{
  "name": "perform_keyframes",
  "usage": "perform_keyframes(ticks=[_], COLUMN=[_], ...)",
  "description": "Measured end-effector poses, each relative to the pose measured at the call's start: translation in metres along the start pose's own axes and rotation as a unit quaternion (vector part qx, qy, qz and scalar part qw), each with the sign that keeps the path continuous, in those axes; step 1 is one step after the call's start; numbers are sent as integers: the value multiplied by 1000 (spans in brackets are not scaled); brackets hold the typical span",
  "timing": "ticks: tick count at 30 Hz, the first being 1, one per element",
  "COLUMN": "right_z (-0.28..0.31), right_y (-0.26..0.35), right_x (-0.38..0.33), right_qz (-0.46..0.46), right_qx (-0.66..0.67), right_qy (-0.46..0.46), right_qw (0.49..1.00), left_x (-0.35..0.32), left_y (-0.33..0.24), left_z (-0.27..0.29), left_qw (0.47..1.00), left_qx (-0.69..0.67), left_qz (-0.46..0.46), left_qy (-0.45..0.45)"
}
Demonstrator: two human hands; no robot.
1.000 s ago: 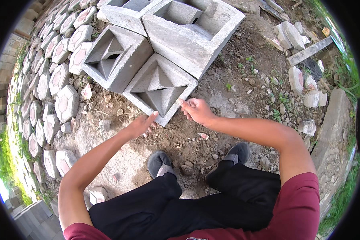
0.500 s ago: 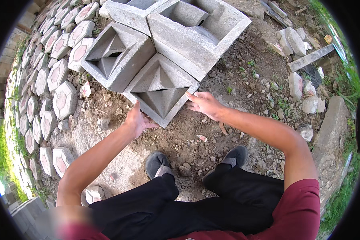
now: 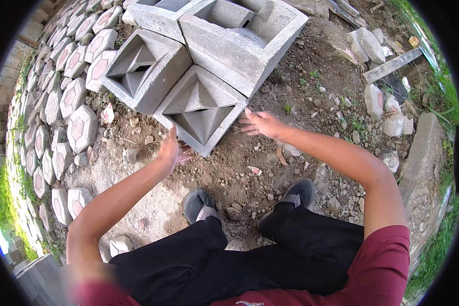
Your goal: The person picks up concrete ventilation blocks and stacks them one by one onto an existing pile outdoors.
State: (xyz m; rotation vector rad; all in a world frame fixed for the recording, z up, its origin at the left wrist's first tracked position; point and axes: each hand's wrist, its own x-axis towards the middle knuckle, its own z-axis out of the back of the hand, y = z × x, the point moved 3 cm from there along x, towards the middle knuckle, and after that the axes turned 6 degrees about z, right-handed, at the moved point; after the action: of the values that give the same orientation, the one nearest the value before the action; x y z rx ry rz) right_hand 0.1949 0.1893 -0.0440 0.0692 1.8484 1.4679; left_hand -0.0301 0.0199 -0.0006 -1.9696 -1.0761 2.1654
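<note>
Apparently nearest concrete block (image 3: 201,122) sits on dirt (image 3: 222,171), one corner pointing toward person's shoes (image 3: 200,205), larger block (image 3: 229,58) behind it, second block (image 3: 171,76) at its left. Left hand (image 3: 172,153) by its left edge, right hand (image 3: 261,124) by its right corner; fingers of both loosely spread, neither visibly gripping, contact cannot be told. Risks: uneven dirt could let it rock; fingers beneath could pinch; rough edges could scrape bare skin.

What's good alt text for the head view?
A person's bare left hand and right hand flank the near corner of a square grey concrete block with angled inner faces. More hollow grey concrete blocks stand behind; hexagonal grey-and-pink paving stones lie left.
</note>
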Motion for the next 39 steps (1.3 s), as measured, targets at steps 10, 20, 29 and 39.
perform_keyframes(ticks=[10,20,29,39], right_z=[-67,-64,-39,-31], right_y=[-30,62,42,34], right_x=[-58,-23,21,26], right_qz=[126,524,512,568], right_qx=[-653,-502,-586,-576], right_qy=[469,100,45,68], right_qw=[581,680,627,584], left_x=[-9,-30,24,30], left_y=[47,-31,-48,-48], left_z=[28,-10,-10,-11], left_qw=[810,531,467,492], left_qx=[545,640,709,649], left_qz=[-186,-550,-523,-578], left_qy=[114,-72,-68,-49])
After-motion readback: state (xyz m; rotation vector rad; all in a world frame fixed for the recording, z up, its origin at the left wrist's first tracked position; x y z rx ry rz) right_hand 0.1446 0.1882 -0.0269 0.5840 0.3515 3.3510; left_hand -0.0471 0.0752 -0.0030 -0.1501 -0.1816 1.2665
